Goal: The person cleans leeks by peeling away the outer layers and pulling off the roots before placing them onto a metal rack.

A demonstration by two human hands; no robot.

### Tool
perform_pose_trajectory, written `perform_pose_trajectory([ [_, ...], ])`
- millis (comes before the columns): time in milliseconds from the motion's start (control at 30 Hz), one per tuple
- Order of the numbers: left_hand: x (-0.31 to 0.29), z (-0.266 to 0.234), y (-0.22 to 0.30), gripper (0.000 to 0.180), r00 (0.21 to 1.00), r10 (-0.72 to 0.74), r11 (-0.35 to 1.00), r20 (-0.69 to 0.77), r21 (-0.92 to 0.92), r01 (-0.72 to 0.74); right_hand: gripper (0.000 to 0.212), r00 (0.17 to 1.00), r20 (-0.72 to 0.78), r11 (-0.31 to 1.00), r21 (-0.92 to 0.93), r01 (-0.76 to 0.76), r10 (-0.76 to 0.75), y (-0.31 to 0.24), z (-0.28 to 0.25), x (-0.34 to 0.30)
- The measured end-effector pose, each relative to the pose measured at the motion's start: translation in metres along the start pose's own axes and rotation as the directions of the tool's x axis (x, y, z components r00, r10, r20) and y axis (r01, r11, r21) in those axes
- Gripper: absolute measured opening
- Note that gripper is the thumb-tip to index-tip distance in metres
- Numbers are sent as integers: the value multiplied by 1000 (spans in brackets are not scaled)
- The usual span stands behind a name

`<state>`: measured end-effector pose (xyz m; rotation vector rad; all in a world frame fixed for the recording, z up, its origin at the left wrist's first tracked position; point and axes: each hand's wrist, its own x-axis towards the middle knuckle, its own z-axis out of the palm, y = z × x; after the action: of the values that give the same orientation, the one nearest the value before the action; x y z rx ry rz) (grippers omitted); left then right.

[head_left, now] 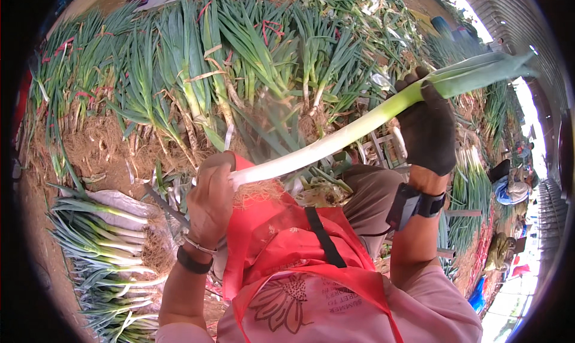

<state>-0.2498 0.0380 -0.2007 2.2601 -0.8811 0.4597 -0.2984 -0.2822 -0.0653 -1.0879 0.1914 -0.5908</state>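
A long leek [341,140] stretches slantwise across the middle, its white root end low at the left and its green leaves up at the right. My right hand [426,127], in a black glove, is closed around the stalk where the white turns green. At the other end, the bare fingers of my left hand [211,190] are closed by the white base. Pale stringy roots [257,192] hang just beside it. A dark narrow strip, like a blade [168,206], shows by my left wrist; whether that hand holds it I cannot tell.
Bundles of leeks [191,73] with red ties stand in a row ahead. Stripped leeks [114,241] lie on a sheet at the left, and more leeks [470,181] are at the right. A red apron [299,241] covers my lap. Leaf scraps [323,190] lie near my knee.
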Motion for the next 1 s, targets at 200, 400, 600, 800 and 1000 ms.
perform_pose_trajectory([
  [200,14,-2,3,21,995,42,999,94,-37,-39,84,961,263,994,-40,99,-85,-18,-35,-6],
  [400,5,14,-25,10,989,28,968,-143,-242,-63,94,887,450,994,48,94,-105,-16,-48,2],
  [600,8,6,-43,18,611,-596,-225,521,-839,496,98,815,546,981,120,151,-192,-12,-71,0],
  [800,-18,-1,-103,12,402,-754,-398,519,-848,350,89,913,402,998,46,52,-66,-4,-86,-4],
  [1000,-5,-15,-81,25,865,-478,853,154,-155,499,86,930,367,999,36,19,-31,-5,-93,-6],
])
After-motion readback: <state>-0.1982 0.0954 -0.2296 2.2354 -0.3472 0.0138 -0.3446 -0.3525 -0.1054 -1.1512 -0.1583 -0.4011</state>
